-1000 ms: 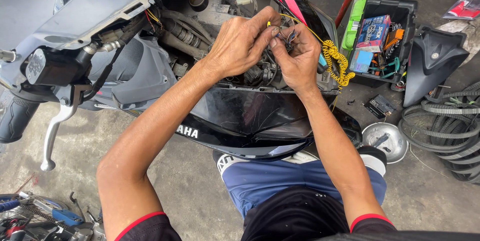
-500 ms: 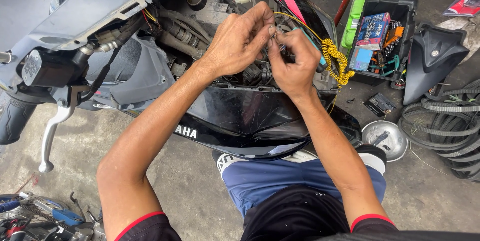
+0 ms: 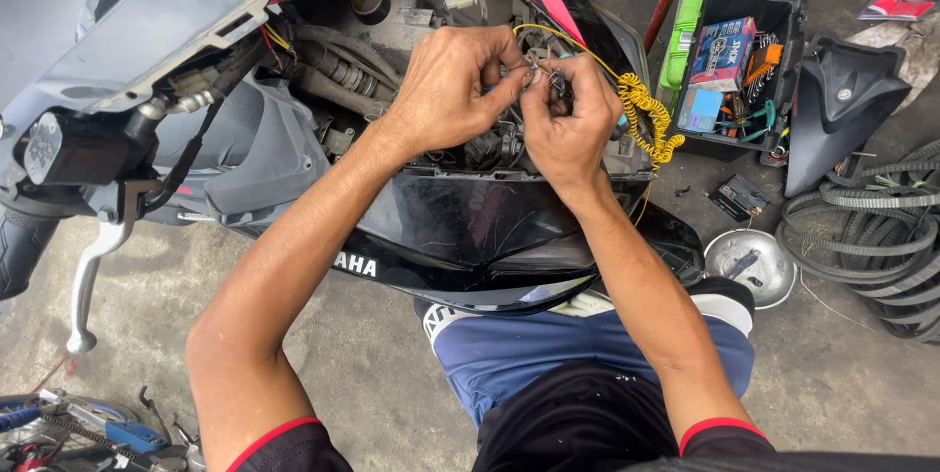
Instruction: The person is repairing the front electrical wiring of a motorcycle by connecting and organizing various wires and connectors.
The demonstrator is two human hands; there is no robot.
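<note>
A: Landmark was the black scooter panel (image 3: 470,227). Left of it, the brake lever (image 3: 93,276). Hands?

B: Left hand (image 3: 446,90) and right hand (image 3: 573,124) met just above the panel, fingertips of both pinched shut on the thin wires (image 3: 537,59) inside the open bay.

A: Handling?

B: Looked light, limp and easy to kink, so best pinched near the ends by the fingertips. Yellow coiled cord (image 3: 646,115) hung above the panel's right end; black toolbox (image 3: 783,7) sat further right.
</note>
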